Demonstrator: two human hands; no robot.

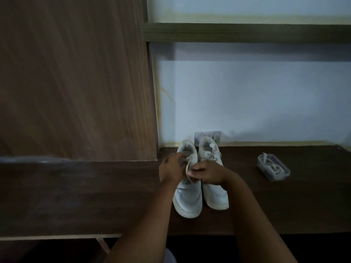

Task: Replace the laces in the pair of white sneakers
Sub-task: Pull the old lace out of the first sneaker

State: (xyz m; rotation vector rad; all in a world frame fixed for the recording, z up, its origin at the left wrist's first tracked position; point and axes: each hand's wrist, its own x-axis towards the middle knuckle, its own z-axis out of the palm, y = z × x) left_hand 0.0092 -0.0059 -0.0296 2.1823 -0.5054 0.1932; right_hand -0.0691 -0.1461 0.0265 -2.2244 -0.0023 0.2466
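Both hands work a lace over the left sneaker.
Left hand and right hand pinch its lace; right sneaker touches alongside, lace box well apart rightward across bare desk.

A single head-worn, wide-angle view looks forward and steeply down from close above the dark brown wooden counter, facing the pale wall, forearms reaching in from the bottom edge.

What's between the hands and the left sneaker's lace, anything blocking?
Nothing visible. Both the left hand and right hand are already on the left sneaker, the right pinching its lace.
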